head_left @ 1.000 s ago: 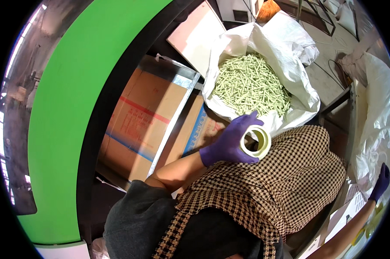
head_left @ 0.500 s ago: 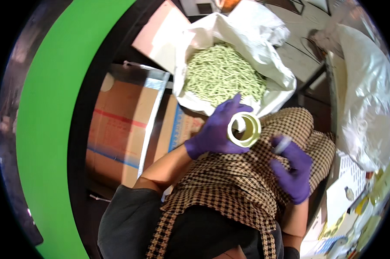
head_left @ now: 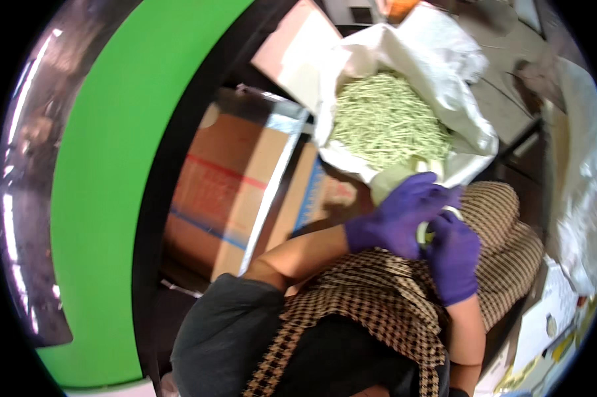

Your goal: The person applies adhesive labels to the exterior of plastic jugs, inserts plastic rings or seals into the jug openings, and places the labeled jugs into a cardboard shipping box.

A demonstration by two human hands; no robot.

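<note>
My left hand point(head_left: 404, 215), in a purple glove, is wrapped round a pale green tub point(head_left: 386, 182). The tub lies tilted, its base toward the white sack and its round mouth toward my right hand. My right hand point(head_left: 454, 255), gloved in purple too, is closed at the tub's mouth with its fingers bent over the rim. What those fingers hold is hidden. Just beyond the tub stands the open white sack point(head_left: 474, 142), full of small pale green sticks point(head_left: 388, 122).
Left of the sack are an open cardboard box point(head_left: 212, 178) and a curved green band point(head_left: 107, 198) with a black edge. A checked apron point(head_left: 358, 291) covers my lap. To the right lie a white plastic bag point(head_left: 579, 178) and a printed paper sheet point(head_left: 543, 317).
The tub has tipped from mouth-up to lying tilted in my left hand. My right hand, which held a small whitish piece apart, has moved up to the tub's mouth. The view has shifted.
</note>
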